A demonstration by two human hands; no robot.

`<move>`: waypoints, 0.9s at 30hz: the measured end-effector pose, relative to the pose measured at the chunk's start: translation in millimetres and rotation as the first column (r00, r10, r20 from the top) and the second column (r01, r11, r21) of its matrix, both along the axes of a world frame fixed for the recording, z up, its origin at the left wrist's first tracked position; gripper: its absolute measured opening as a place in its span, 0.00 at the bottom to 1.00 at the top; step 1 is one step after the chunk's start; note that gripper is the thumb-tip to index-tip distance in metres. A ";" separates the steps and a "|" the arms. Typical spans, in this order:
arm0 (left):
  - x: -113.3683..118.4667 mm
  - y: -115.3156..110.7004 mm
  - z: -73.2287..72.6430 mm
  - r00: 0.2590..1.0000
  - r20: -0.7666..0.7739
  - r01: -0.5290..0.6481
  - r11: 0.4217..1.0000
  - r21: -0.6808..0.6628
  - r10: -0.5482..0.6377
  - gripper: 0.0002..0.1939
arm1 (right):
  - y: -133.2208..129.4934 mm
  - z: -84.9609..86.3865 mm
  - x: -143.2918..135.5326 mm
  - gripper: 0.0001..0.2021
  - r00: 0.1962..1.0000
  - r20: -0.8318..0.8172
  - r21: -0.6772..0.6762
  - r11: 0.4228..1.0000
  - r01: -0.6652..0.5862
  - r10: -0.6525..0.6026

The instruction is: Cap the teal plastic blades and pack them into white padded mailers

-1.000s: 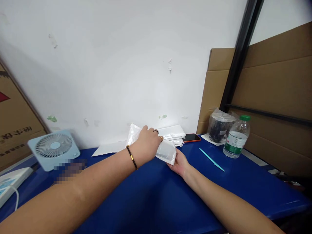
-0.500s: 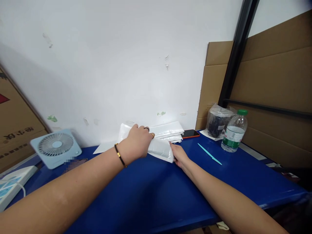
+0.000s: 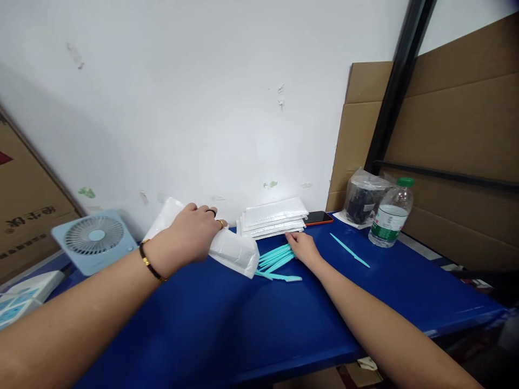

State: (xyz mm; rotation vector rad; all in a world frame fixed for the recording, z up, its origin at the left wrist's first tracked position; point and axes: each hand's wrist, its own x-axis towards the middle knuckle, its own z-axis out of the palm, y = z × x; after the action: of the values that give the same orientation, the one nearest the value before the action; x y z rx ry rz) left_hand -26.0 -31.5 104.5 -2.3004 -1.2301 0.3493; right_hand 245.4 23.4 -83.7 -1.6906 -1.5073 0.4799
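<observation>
My left hand (image 3: pixel 194 232) is closed over a white bubble mailer (image 3: pixel 237 251), lifted and slanting down to the right. Just right of the mailer's end lies a fanned bunch of thin turquoise eyebrow razors (image 3: pixel 276 259) on the blue table. The fingers of my right hand (image 3: pixel 303 247) pinch the far right ends of that bunch; the fingertips are partly hidden. One loose razor points out at the front of the bunch. Behind the right hand, a stack of flat white mailers (image 3: pixel 275 216) rests against the wall. A single turquoise razor (image 3: pixel 349 250) lies apart, farther right.
A blue fan (image 3: pixel 96 237) and a white power strip (image 3: pixel 28 297) stand at the left. Beside the mailer stack is a phone (image 3: pixel 318 218). A water bottle (image 3: pixel 390 216) and a plastic-wrapped dark roll (image 3: pixel 360 202) stand at the right, before cardboard (image 3: pixel 458 119).
My left hand has moved left with the mailer, baring the eyebrow razors. My right hand has let go of the mailer's end and now grips the bunch of razors.
</observation>
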 end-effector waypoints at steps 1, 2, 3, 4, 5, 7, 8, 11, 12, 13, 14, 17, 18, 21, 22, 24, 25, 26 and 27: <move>-3.9 -0.3 2.8 1.000 -0.002 -0.009 1.000 0.005 0.009 0.31 | -1.3 0.3 -1.6 0.24 0.999 0.036 0.012 1.000 0.005 -0.005; -7.7 -0.5 5.6 1.000 -0.002 -0.019 1.000 0.009 0.019 0.32 | -2.8 0.5 -3.2 0.23 0.997 0.082 0.020 1.000 0.011 -0.013; -11.6 -0.5 8.6 1.000 0.000 -0.028 1.000 0.011 0.028 0.32 | -4.3 0.6 -4.7 0.23 0.990 0.138 0.022 1.000 0.015 -0.018; -15.7 -0.4 11.7 0.999 0.003 -0.038 0.999 0.012 0.038 0.33 | -5.7 0.6 -6.1 0.23 0.980 0.198 0.019 1.000 0.014 -0.018; -19.9 -0.2 14.9 0.999 0.005 -0.052 0.999 0.011 0.052 0.34 | -7.0 0.4 -7.4 0.24 0.967 0.256 0.017 1.000 0.010 -0.014; -29.4 0.0 21.7 0.996 0.000 -0.092 0.996 0.011 0.092 0.36 | -8.8 -0.3 -9.3 0.24 0.945 0.328 0.019 1.000 -0.006 -0.001; -34.7 0.0 25.3 0.995 -0.004 -0.104 0.995 0.014 0.104 0.37 | -9.4 -0.7 -9.9 0.23 0.945 0.327 0.026 1.000 -0.016 0.007; -52.9 -0.3 34.4 0.992 -0.001 -0.123 0.992 0.036 0.123 0.40 | -10.5 -1.2 -11.4 0.22 0.954 0.299 0.038 0.999 -0.022 0.009; -59.7 0.0 35.7 0.990 0.006 -0.138 0.990 0.040 0.138 0.41 | -11.0 -0.9 -11.8 0.22 0.953 0.304 0.035 0.999 -0.017 0.006; -66.7 0.8 35.4 0.987 0.016 -0.162 0.986 0.037 0.161 0.41 | -11.5 -0.3 -12.2 0.22 0.947 0.320 0.030 0.999 -0.011 0.001; -73.9 2.2 33.0 0.982 0.030 -0.187 0.982 0.023 0.187 0.41 | -12.2 0.5 -12.5 0.22 0.940 0.341 0.024 1.000 -0.007 -0.002; -96.9 11.6 11.2 0.972 0.101 -0.207 0.976 -0.072 0.213 0.40 | -14.3 4.6 -12.3 0.22 0.923 0.384 0.004 1.000 -0.017 0.014; -105.0 16.5 -0.8 0.961 0.131 -0.228 0.967 -0.116 0.242 0.40 | -15.0 6.3 -11.8 0.22 0.921 0.388 -0.001 1.000 -0.027 0.025; -129.9 35.2 -43.8 0.935 0.207 -0.231 0.938 -0.260 0.287 0.40 | -16.1 11.2 -8.8 0.22 0.921 0.383 -0.012 0.997 -0.075 0.074; -137.4 41.8 -58.0 0.915 0.173 -0.297 0.898 -0.326 0.365 0.42 | -16.1 12.4 -7.3 0.22 0.921 0.377 -0.017 0.995 -0.096 0.095; -148.0 53.3 -81.7 0.892 0.179 -0.347 0.883 -0.314 0.415 0.48 | -15.1 13.4 -3.3 0.21 0.924 0.351 -0.038 0.988 -0.150 0.154; -149.8 57.5 -90.3 0.873 0.179 -0.394 0.873 -0.287 0.453 0.54 | -14.0 12.9 -0.9 0.20 0.927 0.325 -0.052 0.983 -0.178 0.185; -148.4 60.4 -96.6 0.864 0.201 -0.404 0.874 -0.270 0.462 0.57 | -12.5 12.0 1.7 0.17 0.932 0.293 -0.063 0.977 -0.205 0.214; -143.2 62.0 -100.8 0.862 0.234 -0.388 0.881 -0.271 0.451 0.59 | -10.7 10.6 4.6 0.14 0.935 0.257 -0.069 0.970 -0.233 0.243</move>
State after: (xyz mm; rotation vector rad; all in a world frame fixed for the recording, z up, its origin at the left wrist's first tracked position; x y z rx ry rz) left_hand -169.2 30.5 3.7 -2.2997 -1.9467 0.3132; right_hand 250.0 12.8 -73.1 -1.6573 -1.9234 0.4217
